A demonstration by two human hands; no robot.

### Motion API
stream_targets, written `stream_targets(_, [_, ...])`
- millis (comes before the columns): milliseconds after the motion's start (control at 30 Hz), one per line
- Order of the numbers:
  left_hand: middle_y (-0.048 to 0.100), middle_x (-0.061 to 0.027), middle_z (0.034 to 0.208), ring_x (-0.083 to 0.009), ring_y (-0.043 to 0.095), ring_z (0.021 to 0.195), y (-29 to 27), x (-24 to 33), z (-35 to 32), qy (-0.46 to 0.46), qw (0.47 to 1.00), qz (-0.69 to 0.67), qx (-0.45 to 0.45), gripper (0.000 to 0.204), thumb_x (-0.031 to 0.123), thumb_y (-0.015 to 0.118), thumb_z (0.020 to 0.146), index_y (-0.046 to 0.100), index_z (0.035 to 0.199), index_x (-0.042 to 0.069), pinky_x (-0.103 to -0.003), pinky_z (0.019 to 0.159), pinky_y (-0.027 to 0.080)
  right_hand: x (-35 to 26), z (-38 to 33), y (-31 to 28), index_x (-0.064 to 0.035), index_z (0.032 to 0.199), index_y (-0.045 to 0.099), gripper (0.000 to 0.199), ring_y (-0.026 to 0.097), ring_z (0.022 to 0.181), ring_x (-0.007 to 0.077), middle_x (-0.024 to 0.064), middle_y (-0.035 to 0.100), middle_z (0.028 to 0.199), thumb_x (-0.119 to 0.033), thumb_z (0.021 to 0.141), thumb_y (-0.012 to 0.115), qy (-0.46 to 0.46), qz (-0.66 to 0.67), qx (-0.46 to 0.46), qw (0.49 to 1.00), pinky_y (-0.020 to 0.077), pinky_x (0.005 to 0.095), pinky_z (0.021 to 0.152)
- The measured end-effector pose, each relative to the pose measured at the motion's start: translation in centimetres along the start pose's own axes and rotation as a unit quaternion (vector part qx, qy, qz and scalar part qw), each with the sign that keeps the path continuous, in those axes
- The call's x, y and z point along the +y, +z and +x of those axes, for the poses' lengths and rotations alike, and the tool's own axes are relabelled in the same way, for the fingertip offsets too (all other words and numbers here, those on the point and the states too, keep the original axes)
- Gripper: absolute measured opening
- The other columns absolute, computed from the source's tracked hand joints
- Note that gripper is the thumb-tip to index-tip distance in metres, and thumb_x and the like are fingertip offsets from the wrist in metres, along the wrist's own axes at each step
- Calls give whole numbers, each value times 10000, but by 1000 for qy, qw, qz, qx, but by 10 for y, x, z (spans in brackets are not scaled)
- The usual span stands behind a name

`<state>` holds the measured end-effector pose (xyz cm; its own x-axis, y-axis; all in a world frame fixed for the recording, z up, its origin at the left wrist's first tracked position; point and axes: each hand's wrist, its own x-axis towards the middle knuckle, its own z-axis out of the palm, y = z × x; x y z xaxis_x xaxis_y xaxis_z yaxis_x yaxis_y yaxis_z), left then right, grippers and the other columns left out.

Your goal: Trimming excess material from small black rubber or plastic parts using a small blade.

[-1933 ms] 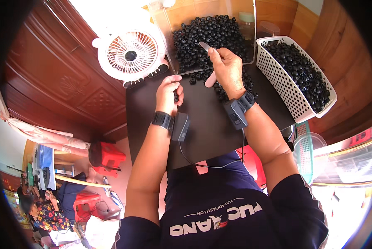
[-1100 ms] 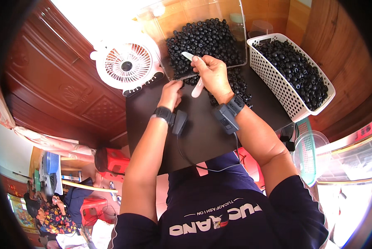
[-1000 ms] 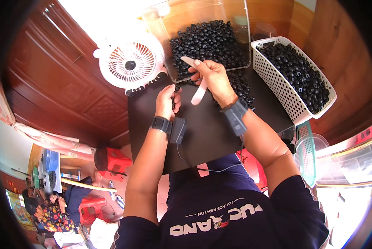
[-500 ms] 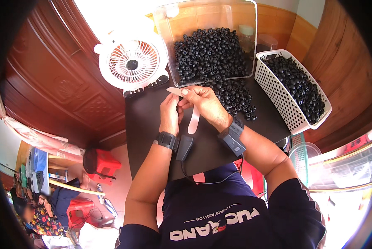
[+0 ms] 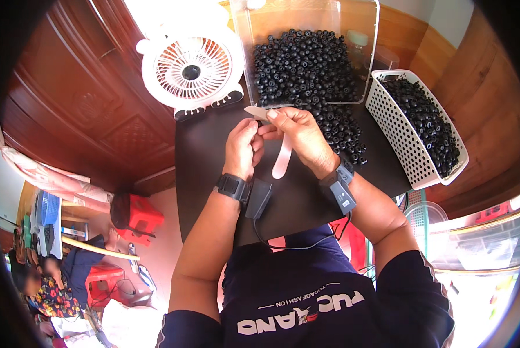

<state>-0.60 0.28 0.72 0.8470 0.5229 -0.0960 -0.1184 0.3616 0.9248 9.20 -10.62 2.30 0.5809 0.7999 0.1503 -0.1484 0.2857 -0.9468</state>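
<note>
My right hand (image 5: pixel 306 136) is closed round a pale pink knife (image 5: pixel 282 159). Its rounded handle end hangs below my fingers, and the pointed blade end sticks out to the left past my thumb. Close beside it, my left hand (image 5: pixel 242 148) pinches a small black part (image 5: pixel 259 123), mostly hidden by the fingers, against the blade. Both hands are above the dark tabletop (image 5: pixel 213 168), just left of a spill of small black ring-like parts (image 5: pixel 344 130). More of these parts lie in a clear plastic bin (image 5: pixel 371 64) tipped on its side behind my hands.
A white fan (image 5: pixel 191 72) stands at the back left. On the right, a perforated white basket (image 5: pixel 399 130) holds many black parts. Devices with a cable (image 5: pixel 306 248) are strapped to my wrists. Red stools (image 5: pixel 141 217) and another person (image 5: pixel 54 293) are at the lower left.
The view has shifted a little. Both hands appear slightly farther right and up, the knife and black part still in them. The left fingers are curled differently.
</note>
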Motion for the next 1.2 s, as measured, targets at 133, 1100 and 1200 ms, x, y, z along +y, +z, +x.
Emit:
stream_targets(133, [365,40,542,-63,304,392,-5,-1,3,-5,999,-44,-8,192,281,485,913,505,827,110,-212,349,199,2,-1,2,-9,826,669,238,633,730,124,82,674,799,-206,919,574,-26,12,17,999,519,259,696])
stream_targets(1100, [394,-2,549,-121,325,389,-9,5,-5,-21,981,-185,-58,256,303,422,924,493,811,85,-243,359,245,-19,-18,14,-21,749,644,261,604,959,140,107,683,957,-191,928,557,-62,-44,-42,996,475,310,796])
stream_targets(1200, [431,-19,575,-121,362,384,-9,7,-5,-1,976,-207,-67,225,268,433,923,507,824,79,-235,345,278,-11,-15,14,-22,718,651,196,627,982,245,131,677,939,-149,864,619,-307,-285,-62,906,471,351,860])
